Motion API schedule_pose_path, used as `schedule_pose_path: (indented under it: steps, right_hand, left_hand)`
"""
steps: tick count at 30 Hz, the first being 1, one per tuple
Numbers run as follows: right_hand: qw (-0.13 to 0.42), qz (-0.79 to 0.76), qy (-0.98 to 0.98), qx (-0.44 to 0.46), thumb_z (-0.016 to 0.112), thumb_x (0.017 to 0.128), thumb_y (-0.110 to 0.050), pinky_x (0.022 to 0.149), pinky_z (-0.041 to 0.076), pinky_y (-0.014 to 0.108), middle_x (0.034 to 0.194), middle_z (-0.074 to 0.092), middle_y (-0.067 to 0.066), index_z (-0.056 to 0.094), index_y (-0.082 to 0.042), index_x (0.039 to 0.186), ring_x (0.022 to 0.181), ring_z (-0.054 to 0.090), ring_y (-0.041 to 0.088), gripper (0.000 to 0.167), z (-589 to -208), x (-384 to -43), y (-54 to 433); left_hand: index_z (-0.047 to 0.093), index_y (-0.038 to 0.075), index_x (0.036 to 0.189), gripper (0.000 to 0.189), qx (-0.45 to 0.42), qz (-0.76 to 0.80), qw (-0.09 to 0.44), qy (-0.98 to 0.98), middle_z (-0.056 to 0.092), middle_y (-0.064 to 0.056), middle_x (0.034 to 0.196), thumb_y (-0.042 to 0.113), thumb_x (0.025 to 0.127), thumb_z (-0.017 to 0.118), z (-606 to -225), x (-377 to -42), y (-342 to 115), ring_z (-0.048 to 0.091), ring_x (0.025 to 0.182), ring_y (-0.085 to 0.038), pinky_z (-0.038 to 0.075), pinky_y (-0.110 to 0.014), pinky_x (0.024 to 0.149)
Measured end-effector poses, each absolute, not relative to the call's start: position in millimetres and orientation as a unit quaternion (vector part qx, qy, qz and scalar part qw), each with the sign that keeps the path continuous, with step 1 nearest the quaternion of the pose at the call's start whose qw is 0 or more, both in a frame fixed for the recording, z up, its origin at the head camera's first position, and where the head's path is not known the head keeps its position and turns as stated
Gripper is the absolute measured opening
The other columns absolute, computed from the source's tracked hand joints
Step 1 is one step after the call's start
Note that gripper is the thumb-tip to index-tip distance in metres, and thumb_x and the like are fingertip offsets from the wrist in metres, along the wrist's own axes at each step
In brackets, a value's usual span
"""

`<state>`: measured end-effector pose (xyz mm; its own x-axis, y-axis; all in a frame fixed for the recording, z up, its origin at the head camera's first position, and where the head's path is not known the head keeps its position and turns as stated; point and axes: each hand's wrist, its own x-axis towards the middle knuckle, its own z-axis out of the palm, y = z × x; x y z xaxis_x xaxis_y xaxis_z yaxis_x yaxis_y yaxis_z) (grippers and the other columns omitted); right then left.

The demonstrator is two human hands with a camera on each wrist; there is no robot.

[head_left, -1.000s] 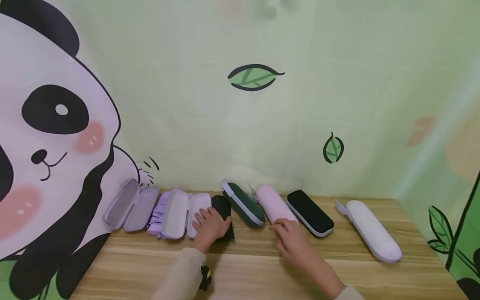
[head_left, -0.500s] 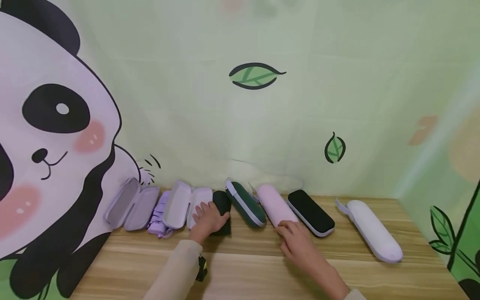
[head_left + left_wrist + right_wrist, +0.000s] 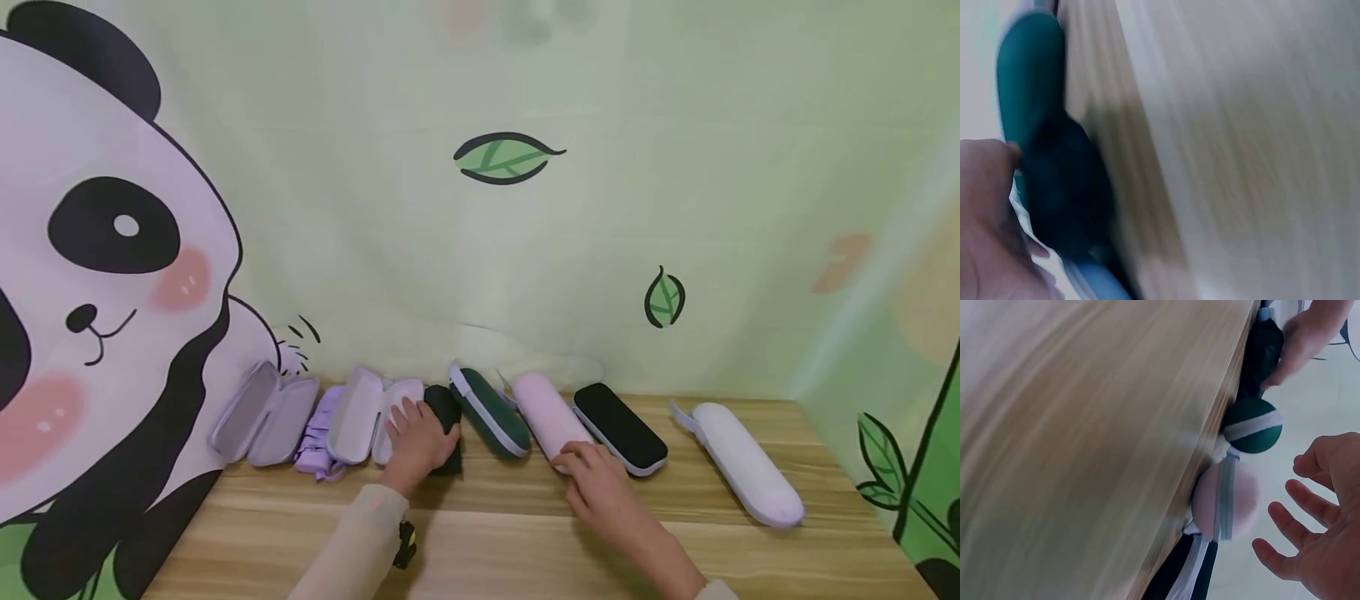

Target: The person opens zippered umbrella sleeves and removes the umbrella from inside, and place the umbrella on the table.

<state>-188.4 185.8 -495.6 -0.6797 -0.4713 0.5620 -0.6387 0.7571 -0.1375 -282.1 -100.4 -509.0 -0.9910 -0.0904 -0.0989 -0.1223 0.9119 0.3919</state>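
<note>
My left hand (image 3: 417,442) lies over the right half of an open pale zip case (image 3: 354,421) and a dark cloth bundle (image 3: 444,403). Its fingers are spread, with the thumb at the bundle's right side; the left wrist view is blurred there. Just right of the bundle leans a dark green case (image 3: 491,414) with a pale zip band. My right hand (image 3: 602,487) is at the near end of a closed pink case (image 3: 546,408). In the right wrist view its fingers (image 3: 1294,528) are apart and loosely bent, with nothing between them.
Another open lilac case (image 3: 285,421) and a ruffled purple cloth bundle (image 3: 321,433) with a loop stand at the left. To the right lie a black case (image 3: 621,427) and a white case (image 3: 750,467). A panda-printed backdrop rises behind the wooden table (image 3: 495,550).
Over the past second, the open pale case and the dark bundle have shifted a little toward the backdrop under my left hand. My right hand has shifted slightly right along the pink case's near end.
</note>
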Motion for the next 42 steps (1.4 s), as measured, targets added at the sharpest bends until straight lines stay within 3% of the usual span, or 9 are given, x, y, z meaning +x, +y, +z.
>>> schedule_pose_path:
  steps: [6,12,18,24,30,34,38,42]
  right_hand:
    - [0.236,0.162,-0.912,0.294,0.068,0.079,0.007,0.071,0.047,0.047,0.112,0.063,0.011,0.07,-0.008,0.104,0.097,0.06,0.034,0.029,-494,-188,194]
    - [0.238,0.155,-0.912,0.295,0.069,0.081,0.006,0.071,0.047,0.046,0.112,0.063,0.01,0.07,-0.007,0.105,0.096,0.059,0.033,0.028,-492,-188,195]
    - [0.23,0.156,-0.916,0.289,0.07,0.08,0.006,0.07,0.046,0.043,0.112,0.064,0.009,0.071,-0.008,0.105,0.093,0.059,0.031,0.029,-493,-185,196]
    - [0.231,0.16,-0.92,0.274,0.072,0.078,0.008,0.071,0.046,0.047,0.112,0.064,0.01,0.071,-0.007,0.105,0.096,0.059,0.033,0.031,-493,-186,199]
    - [0.227,0.161,-0.919,0.28,0.071,0.081,0.007,0.071,0.045,0.044,0.113,0.063,0.009,0.071,-0.008,0.105,0.098,0.059,0.032,0.028,-492,-185,196]
    - [0.236,0.164,-0.913,0.289,0.07,0.081,0.006,0.07,0.044,0.041,0.112,0.063,0.008,0.071,-0.009,0.105,0.098,0.059,0.031,0.028,-491,-185,192]
    - [0.244,0.165,-0.912,0.287,0.07,0.08,0.006,0.071,0.046,0.043,0.111,0.064,0.007,0.071,-0.009,0.103,0.097,0.059,0.03,0.027,-491,-188,188]
    - [0.243,0.166,-0.909,0.296,0.071,0.078,0.005,0.077,0.05,0.047,0.111,0.064,0.008,0.072,-0.009,0.103,0.096,0.061,0.03,0.028,-490,-191,184]
  left_hand:
    - [0.021,-0.012,0.155,0.086,-0.035,0.252,-0.025,0.967,0.012,-0.034,0.163,0.047,0.102,0.052,-487,-273,-56,0.009,0.152,-0.049,0.012,-0.06,0.12]
    - [0.023,-0.006,0.158,0.084,-0.04,0.258,-0.016,0.965,0.011,-0.034,0.163,0.051,0.102,0.051,-467,-276,-13,0.017,0.148,-0.052,0.03,-0.059,0.114]
    - [0.038,-0.003,0.154,0.077,-0.033,0.205,0.004,0.978,0.015,-0.038,0.159,0.043,0.098,0.063,-470,-274,-1,0.018,0.144,-0.054,0.042,-0.058,0.103]
    - [0.031,0.009,0.158,0.079,-0.039,0.179,0.055,0.981,0.015,-0.035,0.158,0.044,0.096,0.064,-466,-267,-3,0.025,0.141,-0.055,0.039,-0.056,0.108]
    - [0.034,-0.001,0.152,0.086,-0.023,0.158,-0.019,0.987,0.024,-0.037,0.154,0.046,0.091,0.073,-489,-265,1,0.03,0.138,-0.058,0.033,-0.057,0.112]
    - [0.023,-0.006,0.157,0.099,-0.003,0.117,-0.046,0.992,0.021,-0.039,0.157,0.044,0.09,0.075,-508,-259,-2,0.028,0.142,-0.058,0.03,-0.055,0.116]
    - [0.02,-0.007,0.158,0.096,0.037,0.143,-0.031,0.989,0.015,-0.037,0.16,0.036,0.091,0.075,-505,-243,-8,0.023,0.146,-0.054,0.026,-0.054,0.118]
    - [0.022,-0.007,0.158,0.097,0.11,0.128,-0.02,0.985,0.015,-0.036,0.161,0.037,0.09,0.076,-505,-222,-17,0.023,0.147,-0.052,0.029,-0.054,0.117]
